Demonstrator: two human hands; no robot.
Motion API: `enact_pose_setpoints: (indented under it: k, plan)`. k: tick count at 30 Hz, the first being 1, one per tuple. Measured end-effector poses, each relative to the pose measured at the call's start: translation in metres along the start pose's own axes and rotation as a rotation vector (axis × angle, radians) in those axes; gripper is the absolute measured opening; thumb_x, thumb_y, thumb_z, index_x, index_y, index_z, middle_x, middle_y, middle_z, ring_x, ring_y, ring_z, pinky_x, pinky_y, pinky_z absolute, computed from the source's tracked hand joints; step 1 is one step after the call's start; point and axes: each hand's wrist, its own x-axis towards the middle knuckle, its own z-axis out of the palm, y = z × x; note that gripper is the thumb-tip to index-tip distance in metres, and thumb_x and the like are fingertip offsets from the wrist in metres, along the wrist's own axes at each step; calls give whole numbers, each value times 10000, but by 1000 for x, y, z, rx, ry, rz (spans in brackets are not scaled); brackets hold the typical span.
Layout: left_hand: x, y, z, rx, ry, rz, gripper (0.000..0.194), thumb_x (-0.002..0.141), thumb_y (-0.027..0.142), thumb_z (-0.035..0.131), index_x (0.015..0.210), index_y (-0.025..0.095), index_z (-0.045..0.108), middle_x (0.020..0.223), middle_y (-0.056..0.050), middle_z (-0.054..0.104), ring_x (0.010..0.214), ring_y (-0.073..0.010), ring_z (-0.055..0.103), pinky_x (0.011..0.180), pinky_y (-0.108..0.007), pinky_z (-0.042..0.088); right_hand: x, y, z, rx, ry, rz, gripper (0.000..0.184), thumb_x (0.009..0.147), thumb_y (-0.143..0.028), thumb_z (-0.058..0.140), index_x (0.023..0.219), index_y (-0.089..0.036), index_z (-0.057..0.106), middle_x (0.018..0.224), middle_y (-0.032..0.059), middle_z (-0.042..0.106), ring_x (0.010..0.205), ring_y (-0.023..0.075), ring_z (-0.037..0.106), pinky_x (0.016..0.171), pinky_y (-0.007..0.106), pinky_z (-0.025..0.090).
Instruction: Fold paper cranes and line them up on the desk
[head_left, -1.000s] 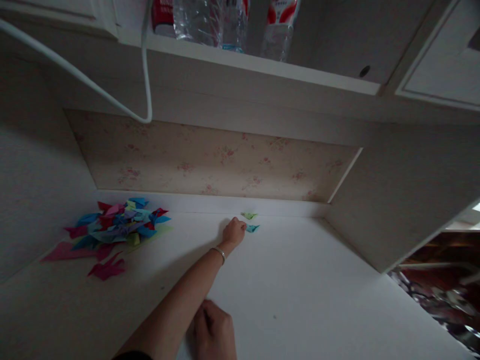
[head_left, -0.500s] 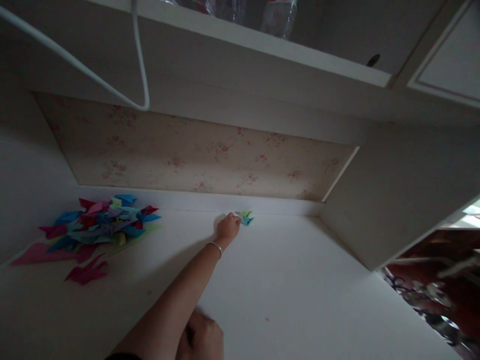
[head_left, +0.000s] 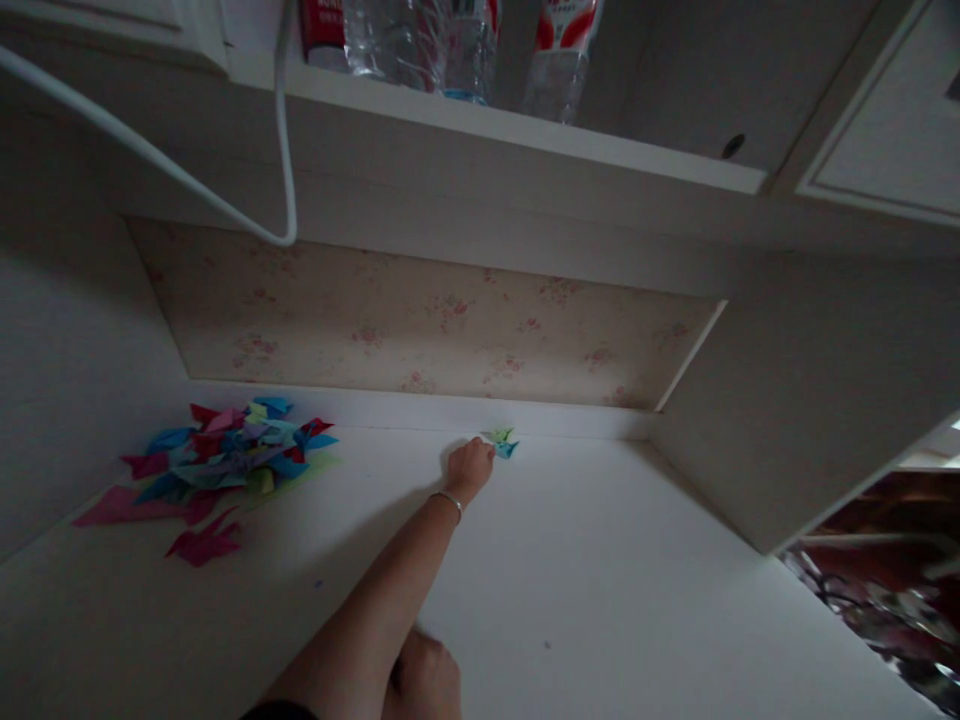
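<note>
The teal folded paper [head_left: 506, 450] lies at the far middle of the white desktop [head_left: 600, 560], close against a green folded paper [head_left: 500, 435]; my left hand [head_left: 469, 468] pinches its left end, fingertips closed. It should be light, crisp and easily crushed, best held by a folded edge. My right hand [head_left: 427, 675], near, curls half-hidden, contents unclear

R hand [head_left: 429, 678] pt. behind L forearm [head_left: 379, 605], cut off @ btm.
</note>
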Motion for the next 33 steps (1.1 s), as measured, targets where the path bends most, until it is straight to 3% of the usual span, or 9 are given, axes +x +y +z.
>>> enact_pose_setpoints:
  k: [9,15,19,24,28,33]
  plan:
    - [-2,-1,-2,-62,-28,-3,304,898,292,426,980,221,710,1051,-100,678,974,-223,620,767,-288,433,0,-3,-6,32,-56,5,216,733,-140,511,700,-228,705,728,32,737,704,229,707,515,226,395]
    - [-25,-11,-26,-180,-95,47,257,814,180,487,789,173,743,904,-98,724,860,-196,639,734,-260,410,-1,-1,-7,107,-93,-61,291,782,-122,461,799,-283,703,801,-28,734,753,166,689,626,196,424]
    - [-68,-33,-54,-288,-120,78,263,784,161,484,769,148,746,809,-58,733,764,-157,629,694,-227,399,-4,2,-9,148,-100,-76,291,815,-147,447,810,-295,697,793,-43,725,731,146,671,636,190,405]
    - [-142,-77,-99,-424,-97,48,299,818,253,454,839,149,733,786,-25,718,667,-127,604,606,-202,403,-8,-1,-13,173,-97,-82,281,866,-225,426,789,-282,691,733,-33,705,659,140,643,567,197,364]
    - [-205,-115,-128,-722,-56,-118,323,809,381,489,889,145,694,765,-23,670,505,-100,517,500,-212,383,-9,-2,-14,207,-108,-94,290,873,-254,422,809,-275,704,737,-23,705,658,144,633,589,197,377]
    - [-265,-154,-143,-973,-109,-300,362,743,413,569,975,143,634,644,36,538,427,-70,423,414,-200,300,-9,-1,-13,220,-129,-79,295,886,-329,426,818,-255,704,715,-12,695,647,152,621,581,199,385]
